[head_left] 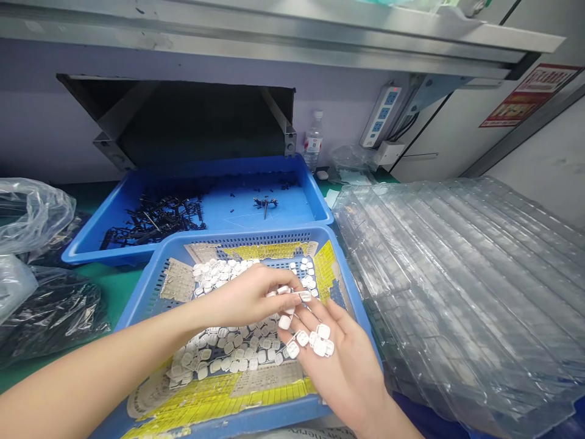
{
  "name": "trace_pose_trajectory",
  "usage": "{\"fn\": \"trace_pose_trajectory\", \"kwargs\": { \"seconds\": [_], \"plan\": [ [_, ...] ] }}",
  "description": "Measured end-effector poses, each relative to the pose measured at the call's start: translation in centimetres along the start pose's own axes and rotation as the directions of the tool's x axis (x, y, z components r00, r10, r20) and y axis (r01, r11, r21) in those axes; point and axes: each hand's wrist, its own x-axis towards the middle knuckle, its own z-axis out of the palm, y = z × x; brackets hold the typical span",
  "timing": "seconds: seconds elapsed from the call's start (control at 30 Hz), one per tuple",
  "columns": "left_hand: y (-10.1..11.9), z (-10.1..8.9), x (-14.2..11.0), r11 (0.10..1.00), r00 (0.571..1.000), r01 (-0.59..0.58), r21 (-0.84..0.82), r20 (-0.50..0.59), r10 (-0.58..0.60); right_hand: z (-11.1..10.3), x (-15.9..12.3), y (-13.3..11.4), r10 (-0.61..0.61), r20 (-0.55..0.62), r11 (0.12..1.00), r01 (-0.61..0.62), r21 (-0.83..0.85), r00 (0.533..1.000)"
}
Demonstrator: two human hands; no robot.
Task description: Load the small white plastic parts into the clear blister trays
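My left hand (262, 292) reaches over the blue basket (351, 286), its thumb and fingers closed on small white plastic pieces (284, 290) above my other palm. My right hand (340, 360) is turned palm up, with fingers stretched out under the left fingertips. It holds several rounded-square white pieces (322, 342) loosely on the palm and fingers; some look joined by thin strips. Below both hands, many like pieces (237, 350) lie spread in the basket, which is lined with torn yellow and beige patches. The left hand and forearm hide part of this pile.
Behind the basket stands a blue tray (219, 225) with black plastic parts (159, 216). Clear ribbed plastic trays (470, 286) are stacked at right. Bags (50, 311) lie at left. A bottle (313, 141) and power strip (381, 116) are at the back, below a metal ledge (256, 36).
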Motion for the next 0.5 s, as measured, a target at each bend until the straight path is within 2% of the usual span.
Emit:
{"fn": "trace_pose_trajectory", "kwargs": {
  "seconds": [0.17,0.37,0.5],
  "plan": [
    [0.05,0.51,0.06,0.992,1.000,0.015,-0.126,0.023,-0.012,-0.13,0.09,-0.01,0.018,-0.008,1.000,-0.018,-0.023,1.000],
    [0.08,0.28,0.19,0.993,0.998,0.032,-0.110,-0.049,-0.038,-0.19,0.12,-0.04,0.023,0.021,0.999,-0.023,-0.032,1.000],
    [0.03,0.17,0.22,0.995,0.998,0.027,-0.100,-0.054,-0.033,-0.13,0.04,-0.02,0.010,0.019,0.999,-0.009,-0.047,1.000]
  ]
}}
